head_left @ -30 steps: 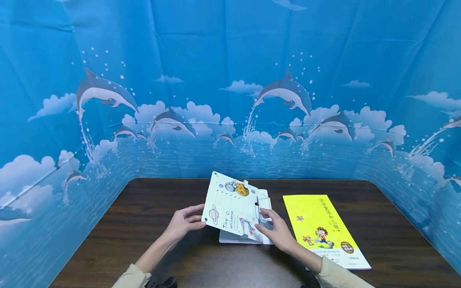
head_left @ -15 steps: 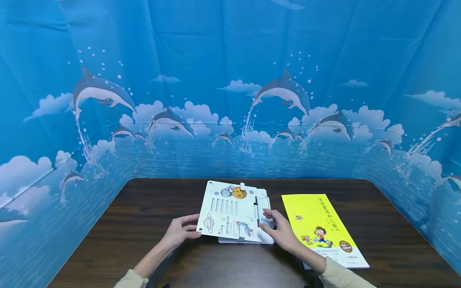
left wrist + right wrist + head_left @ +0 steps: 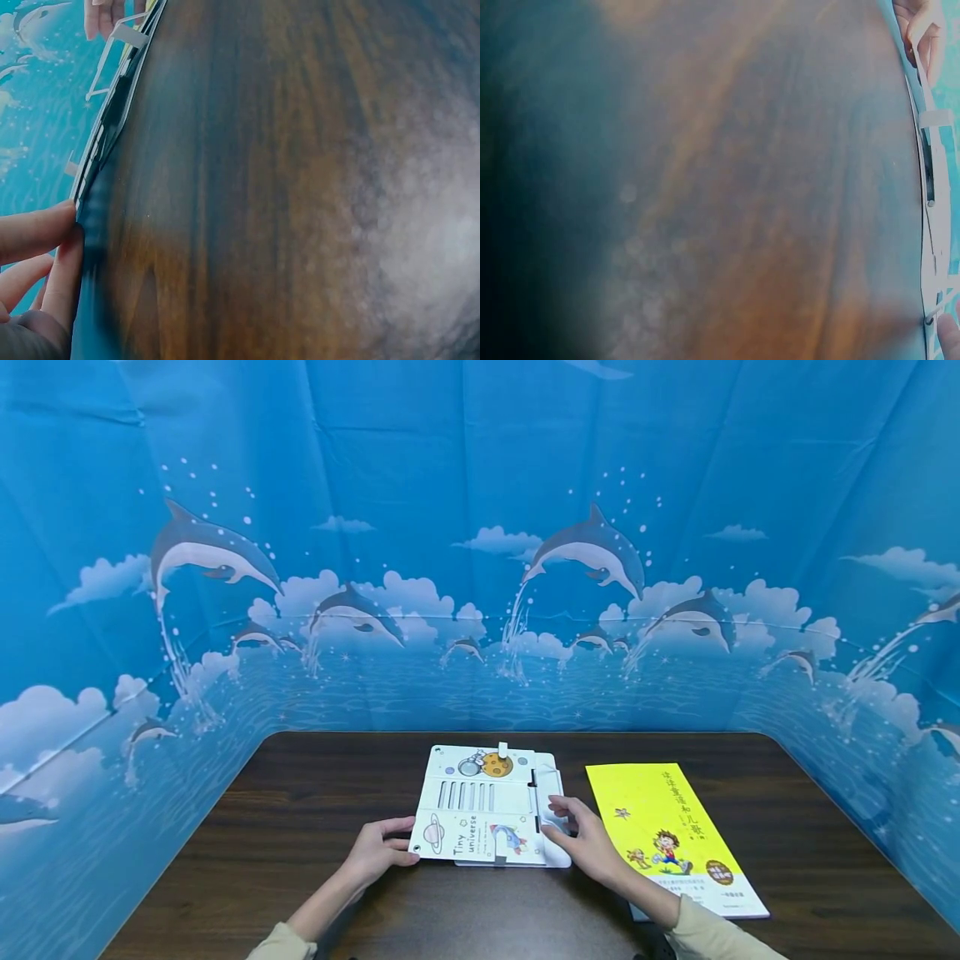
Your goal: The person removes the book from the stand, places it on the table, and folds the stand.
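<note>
A white folding book stand (image 3: pixel 465 797) printed with an astronaut, planets, a rocket and "Tiny universe" lies low over the table, its panel opened out to the left over a white base (image 3: pixel 553 856). My left hand (image 3: pixel 378 852) pinches the panel's near left corner between thumb and fingers; the left wrist view shows the thumb (image 3: pixel 41 229) on top of the panel edge (image 3: pixel 105 131). On the stand's right part, my right hand (image 3: pixel 588 847) lies with thumb and index finger spread apart. Only fingertips (image 3: pixel 949 336) of it show in the right wrist view, beside a thin wire bracket.
A yellow book (image 3: pixel 652 810) with a cartoon child on its cover lies to the right, partly under my right forearm. The dark wooden table (image 3: pixel 315 793) ends at a blue dolphin-print curtain (image 3: pixel 480 527).
My left hand has lowered the stand's panel, which was tilted up and now lies nearly flat, shifted slightly left. The right hand has moved slightly right, off the panel. The yellow book stays put.
</note>
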The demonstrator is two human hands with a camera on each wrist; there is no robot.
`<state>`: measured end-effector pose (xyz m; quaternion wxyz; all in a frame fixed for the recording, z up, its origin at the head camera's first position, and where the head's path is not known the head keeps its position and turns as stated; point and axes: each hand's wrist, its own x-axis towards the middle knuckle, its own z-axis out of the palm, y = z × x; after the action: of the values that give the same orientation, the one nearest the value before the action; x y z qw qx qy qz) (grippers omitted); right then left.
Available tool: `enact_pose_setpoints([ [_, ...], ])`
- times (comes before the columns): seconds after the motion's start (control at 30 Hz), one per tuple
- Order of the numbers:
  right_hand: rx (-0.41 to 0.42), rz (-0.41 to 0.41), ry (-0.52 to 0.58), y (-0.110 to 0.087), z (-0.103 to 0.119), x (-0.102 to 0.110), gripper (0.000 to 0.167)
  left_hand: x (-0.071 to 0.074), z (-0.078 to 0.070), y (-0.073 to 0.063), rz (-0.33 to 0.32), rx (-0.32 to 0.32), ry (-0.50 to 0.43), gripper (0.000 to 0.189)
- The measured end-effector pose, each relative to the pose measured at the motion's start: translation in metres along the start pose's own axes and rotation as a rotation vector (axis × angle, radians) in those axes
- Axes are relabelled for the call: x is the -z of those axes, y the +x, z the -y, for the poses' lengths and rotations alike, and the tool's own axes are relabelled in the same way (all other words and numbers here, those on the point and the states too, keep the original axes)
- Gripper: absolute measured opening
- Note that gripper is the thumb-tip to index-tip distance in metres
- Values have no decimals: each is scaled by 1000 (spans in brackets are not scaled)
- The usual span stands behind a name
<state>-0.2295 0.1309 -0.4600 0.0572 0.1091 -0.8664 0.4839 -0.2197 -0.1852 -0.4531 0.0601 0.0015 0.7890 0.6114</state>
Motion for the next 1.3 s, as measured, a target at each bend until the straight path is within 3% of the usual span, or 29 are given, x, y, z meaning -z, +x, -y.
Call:
enact_pose_setpoints([
  [0.47, -18, -24, -13, 1, 3, 2, 44, 0, -1, 0, -15, 3, 26, 59],
  [0.8, 30, -5, -15, 3, -4, 2, 26, 1, -2, -1, -14, -10, 13, 59],
  [1.0, 7, -7, -28, 5, -5, 4, 16, 2, -1, 0, -8, -12, 10, 59],
  [1.3, 2, 21, -69, 8, -8, 6, 12, 2, 0, 0, -13, -11, 17, 60],
])
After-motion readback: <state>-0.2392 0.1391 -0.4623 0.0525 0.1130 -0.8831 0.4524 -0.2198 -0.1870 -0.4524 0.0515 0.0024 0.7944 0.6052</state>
